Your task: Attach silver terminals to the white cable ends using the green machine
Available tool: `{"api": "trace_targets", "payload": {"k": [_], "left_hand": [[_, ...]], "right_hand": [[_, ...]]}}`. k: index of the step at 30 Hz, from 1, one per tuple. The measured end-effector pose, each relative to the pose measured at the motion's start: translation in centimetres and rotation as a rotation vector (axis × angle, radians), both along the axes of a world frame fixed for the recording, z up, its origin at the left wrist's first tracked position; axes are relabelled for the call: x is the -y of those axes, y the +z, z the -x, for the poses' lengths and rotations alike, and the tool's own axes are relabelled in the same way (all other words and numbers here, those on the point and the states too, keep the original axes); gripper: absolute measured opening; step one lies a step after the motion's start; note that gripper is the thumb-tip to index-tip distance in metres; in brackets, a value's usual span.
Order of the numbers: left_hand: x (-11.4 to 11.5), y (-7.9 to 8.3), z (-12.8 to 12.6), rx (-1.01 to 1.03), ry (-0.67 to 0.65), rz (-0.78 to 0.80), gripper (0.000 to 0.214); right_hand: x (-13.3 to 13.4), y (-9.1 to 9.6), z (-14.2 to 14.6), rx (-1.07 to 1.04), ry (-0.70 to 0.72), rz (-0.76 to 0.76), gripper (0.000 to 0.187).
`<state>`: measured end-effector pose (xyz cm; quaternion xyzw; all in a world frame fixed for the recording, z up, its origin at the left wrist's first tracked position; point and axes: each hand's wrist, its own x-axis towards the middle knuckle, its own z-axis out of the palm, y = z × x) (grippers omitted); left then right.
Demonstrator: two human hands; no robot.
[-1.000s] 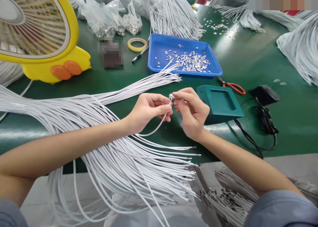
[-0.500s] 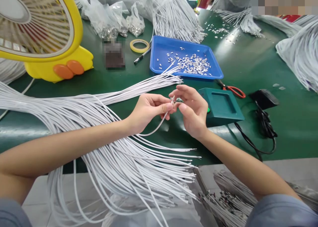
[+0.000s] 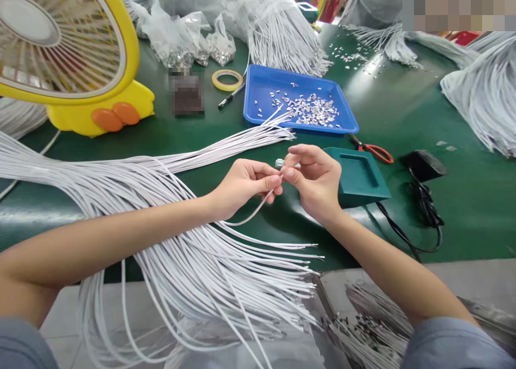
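My left hand [image 3: 248, 186] pinches one white cable [image 3: 255, 213] close to its end between thumb and fingers. Thumb and index finger of my right hand [image 3: 318, 182] close on the tip of that same cable, touching the left fingertips and covering the tip. Just behind the fingers shows a small metallic part of the green box-shaped device [image 3: 360, 175], which stands beyond my right hand. A large bundle of white cables [image 3: 193, 250] lies under my left forearm, its stripped ends pointing right. A smaller cable bundle [image 3: 226, 146] stretches behind my left hand.
A blue tray [image 3: 252, 97] holds many small metal pieces. Orange-handled pliers [image 3: 377, 153], a black power adapter [image 3: 425, 164], yellow tape [image 3: 227, 80] and a pen [image 3: 230, 97] lie about. A yellow fan [image 3: 131, 41] stands left. More cables [image 3: 286, 35] and bags of metal parts [image 3: 221, 43] are behind.
My right thumb and index finger have closed in on the cable tip, where they were more spread before. The view has shifted slightly.
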<state>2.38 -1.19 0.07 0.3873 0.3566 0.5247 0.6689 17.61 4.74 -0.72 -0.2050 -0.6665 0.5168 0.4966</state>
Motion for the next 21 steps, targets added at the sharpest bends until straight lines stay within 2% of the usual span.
{"api": "trace_targets", "payload": {"k": [4,6,9,11,13,15,17,19,21], "left_hand": [[0.1,-0.3,-0.2,-0.083,0.056,-0.074,0.035],[0.4,-0.5,-0.4,-0.227,0.043,-0.161,0.031],[1.3,-0.8,-0.7,-0.711,-0.116,-0.442,0.012],[1.9,-0.8,-0.8,-1.147,-0.287,-0.656,0.011],[2.6,-0.7,-0.9,-1.455,-0.45,-0.759,0.017],[3.2,-0.3,-0.9,-1.5,-0.58,-0.791,0.02],[3.7,0.4,-1.0,-1.388,-0.688,-0.825,0.019],[4.1,1.6,-0.8,-1.324,-0.777,-0.868,0.017],[4.0,3.1,-0.3,-1.387,-0.823,-0.882,0.019]], "right_hand": [[-0.3,-0.1,0.0,-0.04,-0.055,0.015,0.025],[-0.6,0.1,0.0,-0.111,-0.138,-0.001,0.017],[-1.1,0.6,-0.1,-0.187,-0.246,-0.001,0.011],[-1.2,0.8,-0.1,-0.179,-0.225,0.014,0.011],[-1.1,0.7,0.0,-0.137,-0.159,0.031,0.01],[-0.8,0.5,0.2,-0.033,-0.1,0.056,0.01],[-0.3,0.2,0.5,0.149,-0.014,0.089,0.011],[0.2,-0.1,0.7,0.38,0.148,0.109,0.014],[0.8,-0.4,0.9,0.588,0.35,0.075,0.015]]}}
